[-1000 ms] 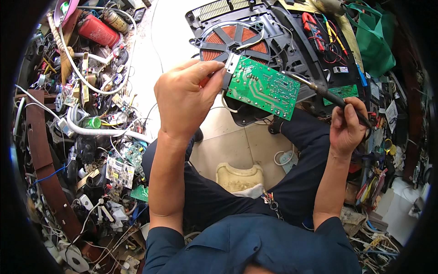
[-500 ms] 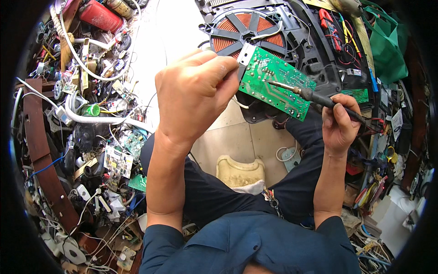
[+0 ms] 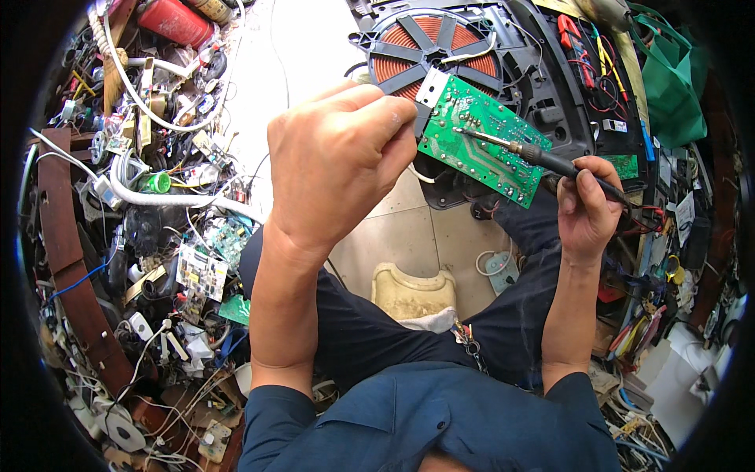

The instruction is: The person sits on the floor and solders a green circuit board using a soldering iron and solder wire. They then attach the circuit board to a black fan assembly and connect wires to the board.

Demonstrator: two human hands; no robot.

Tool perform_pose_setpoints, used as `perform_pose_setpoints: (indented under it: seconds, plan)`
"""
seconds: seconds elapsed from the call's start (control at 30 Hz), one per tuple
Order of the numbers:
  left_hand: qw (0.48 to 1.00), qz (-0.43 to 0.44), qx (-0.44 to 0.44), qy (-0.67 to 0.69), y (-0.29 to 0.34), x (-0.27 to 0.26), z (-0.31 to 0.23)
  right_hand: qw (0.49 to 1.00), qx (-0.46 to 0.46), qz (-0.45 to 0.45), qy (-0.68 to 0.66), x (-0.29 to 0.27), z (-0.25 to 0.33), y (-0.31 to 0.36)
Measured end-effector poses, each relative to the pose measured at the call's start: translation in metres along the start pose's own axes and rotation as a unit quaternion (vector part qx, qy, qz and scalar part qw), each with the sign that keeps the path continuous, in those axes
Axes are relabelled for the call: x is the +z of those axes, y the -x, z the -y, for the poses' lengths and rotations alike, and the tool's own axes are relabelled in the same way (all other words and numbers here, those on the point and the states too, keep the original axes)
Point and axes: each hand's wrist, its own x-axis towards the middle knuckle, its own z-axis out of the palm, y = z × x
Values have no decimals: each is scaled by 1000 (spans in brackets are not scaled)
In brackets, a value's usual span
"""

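My left hand (image 3: 342, 161) is closed at the left end of a green circuit board (image 3: 480, 161), by its heat sink and a silver metal piece, and holds the board up tilted, solder side showing. The left fingertips are partly hidden behind the hand. In my right hand (image 3: 588, 206) is a soldering iron (image 3: 554, 163) with a black handle, gripped like a pen. Its metal tip lies at the solder joints on the upper left part of the board. Beyond the board sits a copper induction coil (image 3: 397, 59) with black spokes, in an opened black housing (image 3: 554, 79).
Loose electronic parts and cables (image 3: 169, 189) crowd the left side, with a red cylinder (image 3: 174, 23) at the back. Towards the right lie a red clamp meter (image 3: 574, 39), a green bag (image 3: 668, 79) and more clutter. A cream stool (image 3: 413, 289) stands between my legs.
The iron's tip has shifted slightly up and right along with the board, which stays in my left hand. The whole scene has moved a little in the picture.
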Motion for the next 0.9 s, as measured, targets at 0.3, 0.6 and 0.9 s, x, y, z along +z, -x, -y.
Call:
perform_pose_setpoints:
  seconds: [0.3, 0.6, 0.9]
  plan:
    - [1000, 3, 1, -3, 1, 0, 2, 1000, 19, 18, -16, -2, 0, -5]
    - [1000, 11, 3, -5, 1, 0, 2, 998, 47, 6, -28, -3, -2, -11]
    - [999, 31, 6, -10, 1, -1, 3, 997, 66, 1, -34, -6, -3, -17]
